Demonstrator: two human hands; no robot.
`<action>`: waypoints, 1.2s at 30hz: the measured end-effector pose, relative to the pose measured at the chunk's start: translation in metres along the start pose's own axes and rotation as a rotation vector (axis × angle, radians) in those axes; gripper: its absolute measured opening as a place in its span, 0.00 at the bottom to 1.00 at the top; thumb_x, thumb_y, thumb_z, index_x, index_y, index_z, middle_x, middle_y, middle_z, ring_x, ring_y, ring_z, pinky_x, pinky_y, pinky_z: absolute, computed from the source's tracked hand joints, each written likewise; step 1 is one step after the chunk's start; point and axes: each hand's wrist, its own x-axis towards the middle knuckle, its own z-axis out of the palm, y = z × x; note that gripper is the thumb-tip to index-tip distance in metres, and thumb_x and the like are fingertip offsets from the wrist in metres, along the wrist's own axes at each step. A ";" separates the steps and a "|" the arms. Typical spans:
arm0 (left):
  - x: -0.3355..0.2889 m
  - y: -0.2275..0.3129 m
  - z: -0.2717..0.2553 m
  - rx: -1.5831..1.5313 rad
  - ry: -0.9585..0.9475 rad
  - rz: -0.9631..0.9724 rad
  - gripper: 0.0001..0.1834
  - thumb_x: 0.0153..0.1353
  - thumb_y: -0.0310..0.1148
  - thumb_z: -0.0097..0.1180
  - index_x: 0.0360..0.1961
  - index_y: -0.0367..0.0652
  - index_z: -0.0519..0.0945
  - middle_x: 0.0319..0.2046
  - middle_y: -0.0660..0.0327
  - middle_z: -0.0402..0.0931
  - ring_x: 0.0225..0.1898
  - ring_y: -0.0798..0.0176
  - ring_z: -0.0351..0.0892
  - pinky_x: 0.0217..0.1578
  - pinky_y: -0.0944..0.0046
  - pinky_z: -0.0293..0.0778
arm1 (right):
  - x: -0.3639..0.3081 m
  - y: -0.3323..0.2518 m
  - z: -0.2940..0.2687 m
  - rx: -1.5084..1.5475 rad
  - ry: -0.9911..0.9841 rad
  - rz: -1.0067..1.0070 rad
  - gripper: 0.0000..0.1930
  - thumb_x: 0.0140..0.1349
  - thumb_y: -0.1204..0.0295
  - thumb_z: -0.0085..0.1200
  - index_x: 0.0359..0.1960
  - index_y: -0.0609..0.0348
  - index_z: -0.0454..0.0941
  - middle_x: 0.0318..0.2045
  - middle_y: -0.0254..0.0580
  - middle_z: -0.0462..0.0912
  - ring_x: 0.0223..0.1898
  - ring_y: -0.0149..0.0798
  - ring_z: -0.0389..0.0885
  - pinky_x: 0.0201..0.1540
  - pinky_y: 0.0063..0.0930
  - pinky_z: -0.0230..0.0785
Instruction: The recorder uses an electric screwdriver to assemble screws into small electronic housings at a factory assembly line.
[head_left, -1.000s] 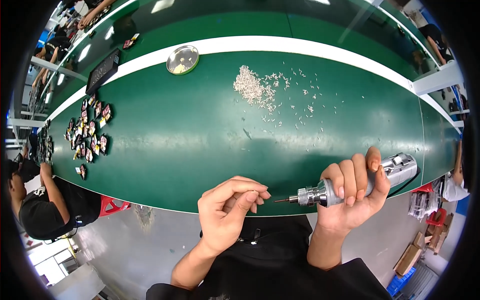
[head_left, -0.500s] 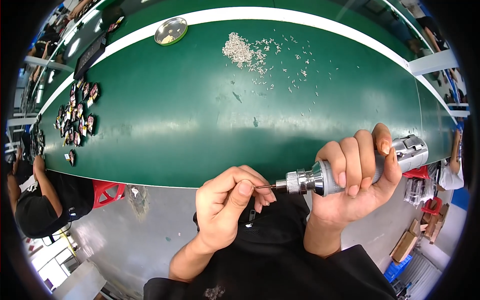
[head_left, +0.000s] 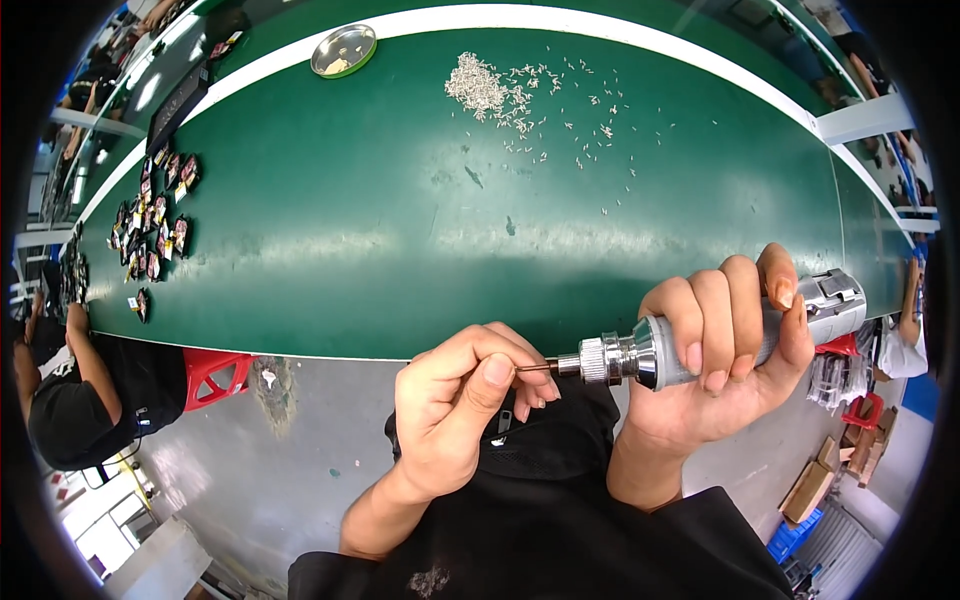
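My right hand [head_left: 725,340] is wrapped round a silver, cylindrical power screwdriver [head_left: 660,352], held level above the near edge of the table. From its ribbed chuck [head_left: 600,360] a thin dark bit [head_left: 537,367] points left. Thumb and forefinger of my left hand [head_left: 450,400] pinch the bit's far end, so its tip is hidden. On the table's far side lies a pile of tiny pale pins [head_left: 476,88], with more scattered to its right. Several small black packets or parts with coloured labels [head_left: 150,235] lie at the left.
A round metal dish [head_left: 344,50] with some small pale bits stands at the back of the green table [head_left: 340,200]. A black box [head_left: 178,108] is at the far left. Beyond the left end sits another person in black [head_left: 75,405], near a red stool [head_left: 215,380].
Both hands and the screwdriver have shifted slightly to the right. My left fingers still pinch the bit, and my right hand keeps its hold. The view has tilted slightly.
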 end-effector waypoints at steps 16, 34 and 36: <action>0.004 -0.004 0.010 0.174 0.067 0.006 0.09 0.64 0.22 0.47 0.29 0.28 0.76 0.28 0.52 0.78 0.25 0.70 0.75 0.27 0.73 0.72 | 0.003 -0.002 -0.009 -0.019 -0.029 0.009 0.08 0.67 0.66 0.37 0.36 0.55 0.66 0.12 0.29 0.62 0.12 0.26 0.60 0.23 0.26 0.59; 0.216 0.148 -0.244 1.795 0.432 0.489 0.10 0.56 0.27 0.56 0.38 0.34 0.76 0.31 0.53 0.78 0.33 0.54 0.77 0.40 0.59 0.72 | 0.010 0.038 -0.032 -0.057 0.365 0.094 0.04 0.64 0.72 0.41 0.32 0.57 0.61 0.11 0.31 0.58 0.11 0.26 0.58 0.19 0.23 0.59; 0.250 0.165 -0.289 2.043 0.459 0.300 0.23 0.50 0.29 0.60 0.49 0.39 0.71 0.44 0.51 0.73 0.48 0.49 0.71 0.49 0.54 0.68 | 0.009 0.036 -0.036 -0.060 0.380 0.105 0.06 0.64 0.70 0.41 0.31 0.56 0.60 0.11 0.32 0.61 0.11 0.27 0.60 0.20 0.25 0.61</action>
